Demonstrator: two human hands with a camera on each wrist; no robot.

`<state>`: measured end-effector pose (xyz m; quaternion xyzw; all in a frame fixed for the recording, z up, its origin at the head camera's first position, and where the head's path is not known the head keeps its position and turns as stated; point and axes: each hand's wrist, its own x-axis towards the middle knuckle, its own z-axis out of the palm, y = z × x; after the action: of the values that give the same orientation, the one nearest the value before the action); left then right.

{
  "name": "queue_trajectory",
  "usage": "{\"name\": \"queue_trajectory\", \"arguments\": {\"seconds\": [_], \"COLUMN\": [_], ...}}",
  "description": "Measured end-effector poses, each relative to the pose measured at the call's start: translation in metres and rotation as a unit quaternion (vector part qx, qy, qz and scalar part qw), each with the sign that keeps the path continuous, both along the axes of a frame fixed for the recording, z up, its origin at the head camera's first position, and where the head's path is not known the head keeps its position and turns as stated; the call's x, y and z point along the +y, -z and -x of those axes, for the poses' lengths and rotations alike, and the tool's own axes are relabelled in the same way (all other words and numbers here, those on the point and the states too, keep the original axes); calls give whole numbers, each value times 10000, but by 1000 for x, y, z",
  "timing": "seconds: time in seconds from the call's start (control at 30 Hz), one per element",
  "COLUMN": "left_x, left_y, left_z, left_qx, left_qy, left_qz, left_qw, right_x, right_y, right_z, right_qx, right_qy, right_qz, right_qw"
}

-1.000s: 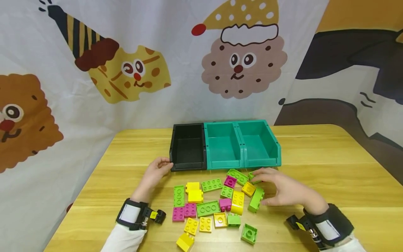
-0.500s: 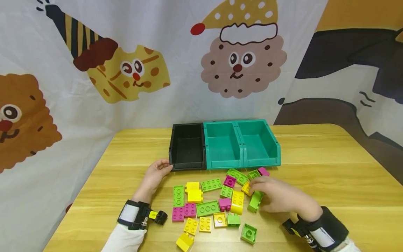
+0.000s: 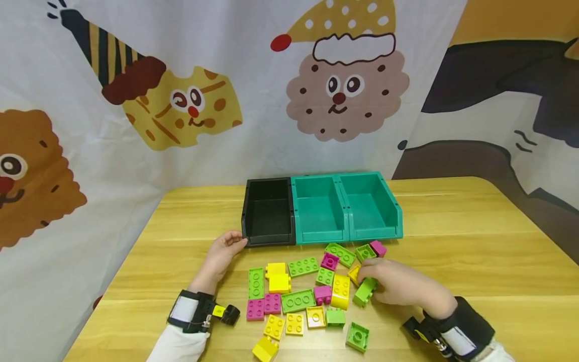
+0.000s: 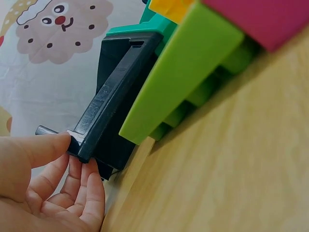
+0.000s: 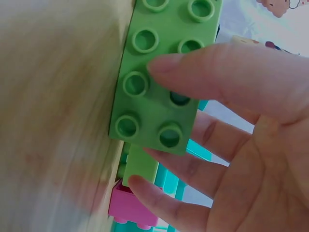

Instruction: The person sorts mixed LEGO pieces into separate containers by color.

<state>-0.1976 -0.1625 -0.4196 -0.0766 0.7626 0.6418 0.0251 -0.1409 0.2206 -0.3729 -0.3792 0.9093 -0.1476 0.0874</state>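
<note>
In the head view my left hand (image 3: pixel 223 255) pinches the near left corner of the black bin (image 3: pixel 270 242). The left wrist view shows the thumb on top of the bin's front lip and the fingers curled beneath it. At the right of the brick spread, my right hand (image 3: pixel 400 282) grips a long green building brick (image 3: pixel 365 292). Its thumb presses the studded face of that green brick (image 5: pixel 157 111) in the right wrist view, with fingers behind. A yellow brick (image 3: pixel 354 274) lies against the fingertips, partly covered by the hand.
Two teal bins (image 3: pixel 322 236) stand joined to the black bin's right side. Several yellow, green and magenta bricks (image 3: pixel 273 303) are spread in front of them. A magenta brick (image 3: pixel 378 248) sits near the right teal bin. A printed cloth (image 3: pixel 267 125) hangs behind the table.
My right hand has moved left and nearer, from over the far right bricks onto the long green brick, and its fingers have closed round it. The left hand keeps its hold on the black bin.
</note>
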Motion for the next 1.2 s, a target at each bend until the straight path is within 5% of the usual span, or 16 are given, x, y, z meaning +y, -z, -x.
{"name": "queue_trajectory", "arguments": {"seconds": [1.2], "left_x": [-3], "left_y": [4], "left_z": [1], "left_qx": [-14], "left_qy": [-26], "left_qz": [186], "left_qw": [9998], "right_x": [5], "right_y": [-9], "right_z": [1], "right_qx": [-266], "right_qy": [59], "right_qz": [308], "right_qw": [9992]}}
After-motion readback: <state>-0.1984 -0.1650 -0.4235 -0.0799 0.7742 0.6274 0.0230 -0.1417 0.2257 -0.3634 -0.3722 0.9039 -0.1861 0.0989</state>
